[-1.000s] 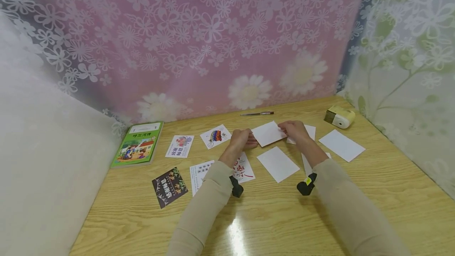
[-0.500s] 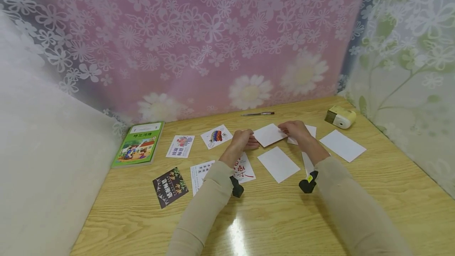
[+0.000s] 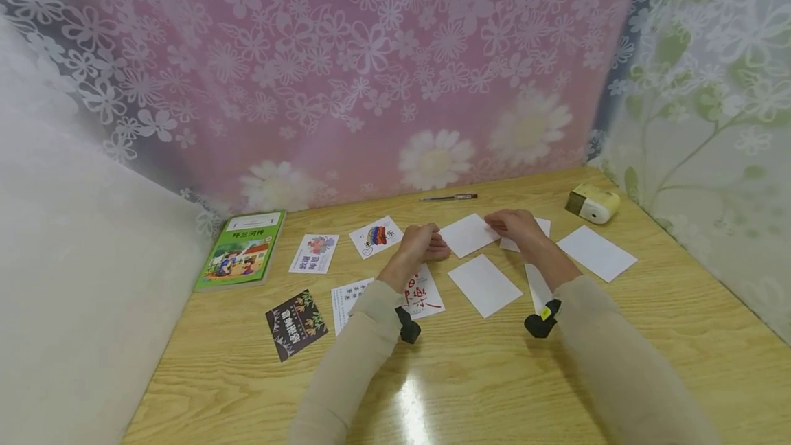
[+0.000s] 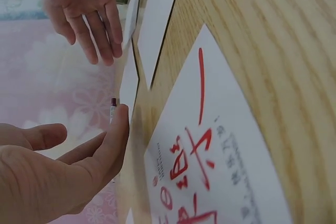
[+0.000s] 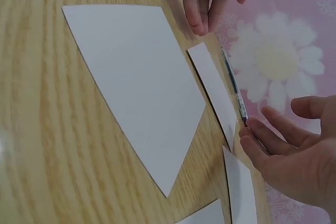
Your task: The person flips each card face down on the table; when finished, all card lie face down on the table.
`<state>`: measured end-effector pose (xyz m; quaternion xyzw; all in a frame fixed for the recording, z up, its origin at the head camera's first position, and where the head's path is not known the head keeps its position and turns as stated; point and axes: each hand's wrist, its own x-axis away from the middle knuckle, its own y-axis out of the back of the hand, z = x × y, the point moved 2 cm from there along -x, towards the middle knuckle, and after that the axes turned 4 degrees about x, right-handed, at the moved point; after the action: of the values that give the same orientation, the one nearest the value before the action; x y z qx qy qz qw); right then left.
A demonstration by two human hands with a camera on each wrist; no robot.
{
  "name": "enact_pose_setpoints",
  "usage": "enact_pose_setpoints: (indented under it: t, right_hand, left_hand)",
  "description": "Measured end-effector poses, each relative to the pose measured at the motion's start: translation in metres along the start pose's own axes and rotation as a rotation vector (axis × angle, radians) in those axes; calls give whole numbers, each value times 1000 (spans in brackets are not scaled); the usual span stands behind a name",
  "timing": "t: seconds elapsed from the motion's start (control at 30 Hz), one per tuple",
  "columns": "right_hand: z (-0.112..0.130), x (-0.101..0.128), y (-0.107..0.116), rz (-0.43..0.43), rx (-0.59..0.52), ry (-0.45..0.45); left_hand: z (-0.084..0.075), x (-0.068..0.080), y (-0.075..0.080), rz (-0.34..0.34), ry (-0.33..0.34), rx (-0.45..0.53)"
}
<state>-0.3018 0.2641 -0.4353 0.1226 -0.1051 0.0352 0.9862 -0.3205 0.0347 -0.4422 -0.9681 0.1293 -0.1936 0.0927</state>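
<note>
A blank white card (image 3: 467,234) lies on the wooden table (image 3: 469,376) between my two hands. My left hand (image 3: 426,242) is at its left edge, and in the left wrist view its straight fingertips (image 4: 122,116) touch the card's edge (image 4: 128,80). My right hand (image 3: 513,225) is at the card's right edge with its fingers (image 5: 262,135) stretched out by the card (image 5: 212,85). Neither hand grips anything. A card with red writing (image 3: 421,292) lies under my left wrist.
More blank cards (image 3: 484,285) (image 3: 596,253) lie in front and to the right. Picture cards (image 3: 313,253) (image 3: 375,236), a black card (image 3: 295,323) and a green book (image 3: 241,249) sit on the left. A pen (image 3: 448,197) and a yellow sharpener (image 3: 591,202) lie at the back, by the curtains.
The white card has sunk from a slightly raised tilt to lie flat on the table. Both hands stay at its edges, barely shifted.
</note>
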Motion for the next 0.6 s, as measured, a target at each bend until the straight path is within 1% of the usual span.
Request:
enact_pose_setpoints:
  t: [0.13, 0.33, 0.47, 0.57, 0.6]
  right_hand:
    - [-2, 4, -2, 17, -40, 43]
    - [-5, 14, -12, 53, -104, 72]
    - [-3, 21, -26, 95, -133, 85]
    - [-4, 25, -37, 130, -154, 87]
    - [-4, 26, -41, 137, -163, 87]
  left_hand:
    - [-7, 8, 7, -4, -8, -4]
    - [-17, 23, 28, 24, -47, -79]
    - [-17, 34, 47, 57, -67, -168]
    - [-15, 43, 59, 76, -64, -191]
    - [-14, 47, 62, 78, -62, -183]
